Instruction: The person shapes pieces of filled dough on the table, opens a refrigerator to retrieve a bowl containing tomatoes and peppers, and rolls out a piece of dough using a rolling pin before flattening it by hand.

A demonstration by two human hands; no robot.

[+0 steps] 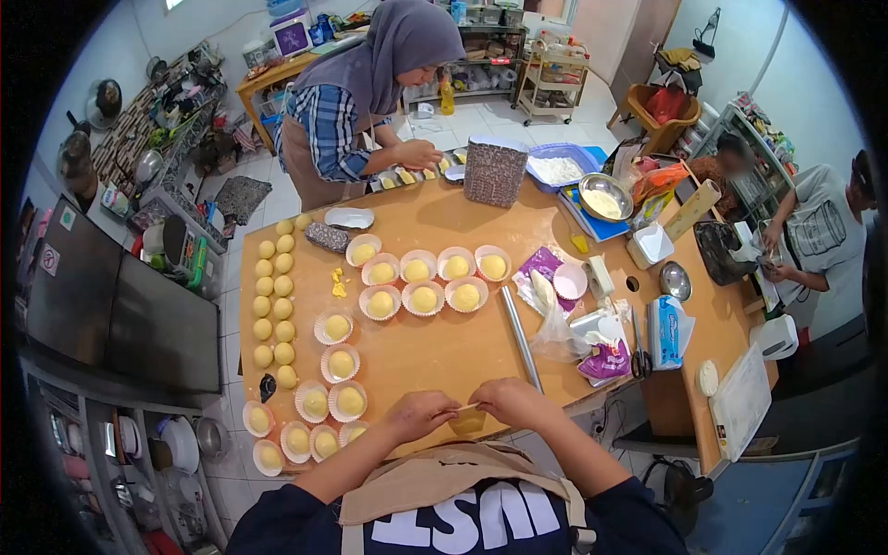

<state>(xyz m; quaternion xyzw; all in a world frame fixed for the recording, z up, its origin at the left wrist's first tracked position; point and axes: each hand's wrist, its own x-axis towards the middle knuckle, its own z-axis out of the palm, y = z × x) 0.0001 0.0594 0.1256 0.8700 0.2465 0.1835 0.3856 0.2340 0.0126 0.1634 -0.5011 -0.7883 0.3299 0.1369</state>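
At the near edge of the table, my left hand (424, 415) and my right hand (509, 404) face each other, fingers pinched. Between them they stretch a thin, pale piece of dough (466, 408), seen almost edge-on. Left of my left hand stand dough balls in white paper cups, one of them a cupped ball (351, 400) close to my forearm. More cupped balls (423, 299) form rows farther up the table. Bare dough balls (285, 329) line the left edge in two columns. A metal rolling tube (522, 339) lies beyond my right hand.
Across the wooden table (435, 356), a co-worker (356, 111) bends over a tray of small pieces. To the right are scissors (639, 344), a tissue pack (666, 331), purple packets (606, 359) and a flour bowl (606, 197). Another person (819, 231) sits at far right.
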